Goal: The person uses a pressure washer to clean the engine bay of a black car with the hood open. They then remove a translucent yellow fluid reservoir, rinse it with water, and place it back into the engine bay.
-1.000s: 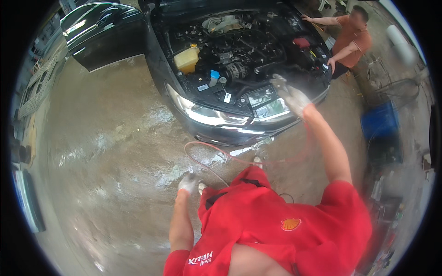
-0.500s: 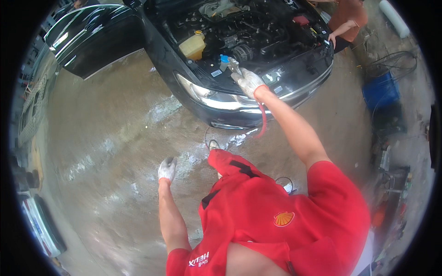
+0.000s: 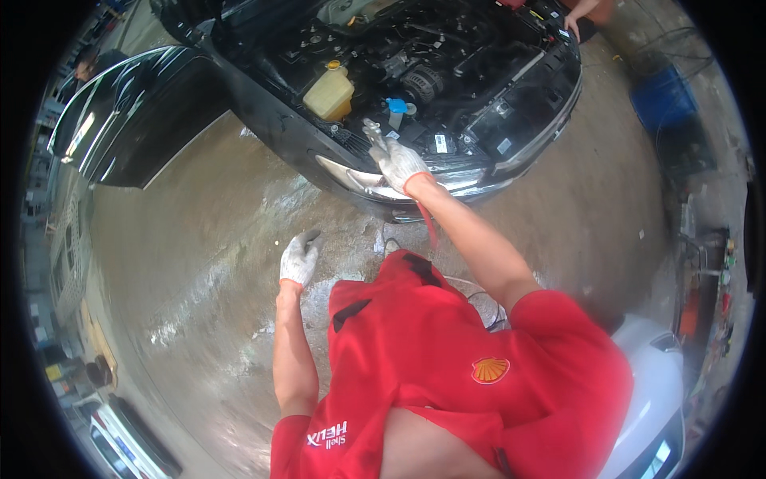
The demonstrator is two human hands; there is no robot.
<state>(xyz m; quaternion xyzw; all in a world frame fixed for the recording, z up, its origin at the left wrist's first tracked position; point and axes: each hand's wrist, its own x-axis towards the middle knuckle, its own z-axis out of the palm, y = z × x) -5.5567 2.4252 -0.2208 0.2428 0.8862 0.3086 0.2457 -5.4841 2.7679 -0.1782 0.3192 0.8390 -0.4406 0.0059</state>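
Observation:
My right hand [image 3: 400, 165], in a white knit glove with an orange cuff, is closed round a silver spray gun [image 3: 373, 132]. From beneath that hand hangs a red hose [image 3: 428, 226]. The gun is above the front edge of a dark car's open engine bay [image 3: 399, 56], near the left headlight [image 3: 349, 174]. Just beyond it are a blue cap [image 3: 396, 104] and a yellowish fluid tank [image 3: 329, 94]. My left hand [image 3: 299, 259], gloved alike, hangs over the wet floor with nothing visible in it; its fingers are loosely bent and apart.
The car's door [image 3: 152, 120] stands open at the far left. Another person's hand [image 3: 572, 25] rests on the car's far right edge. A blue bin [image 3: 664, 97] is at the right, and a white car [image 3: 650, 391] is behind me at lower right.
My right hand has moved left along the car's front with the spray gun. My left hand has risen slightly. The view has shifted, with more of the white car showing.

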